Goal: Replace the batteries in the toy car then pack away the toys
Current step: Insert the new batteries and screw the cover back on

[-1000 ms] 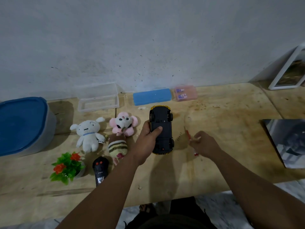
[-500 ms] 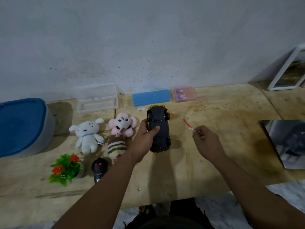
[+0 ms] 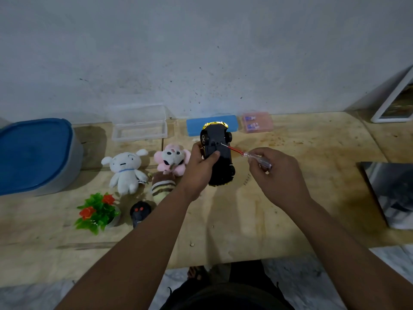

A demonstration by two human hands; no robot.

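My left hand (image 3: 200, 170) grips a black toy car (image 3: 220, 153) with gold trim, held upside down above the wooden table, its underside facing me. My right hand (image 3: 273, 175) pinches a small screwdriver (image 3: 245, 154) with a red shaft and clear handle. Its tip touches the car's underside near the front wheels. A white plush dog (image 3: 125, 168), a pink plush (image 3: 173, 161), a striped plush (image 3: 162, 186) and a black remote control (image 3: 139, 213) lie left of the car. A pink case (image 3: 258, 121) holding batteries sits by the wall.
A large tub with a blue lid (image 3: 33, 155) stands at the far left. An open clear box (image 3: 139, 125) and a blue case (image 3: 194, 126) lie along the wall. A small fake plant (image 3: 97, 212) is front left. A framed picture (image 3: 395, 99) leans at the right, a dark sheet (image 3: 391, 191) below it.
My left hand lifted the car off the table and tilted it. My right hand raised the screwdriver and brought its tip leftward onto the car's underside.
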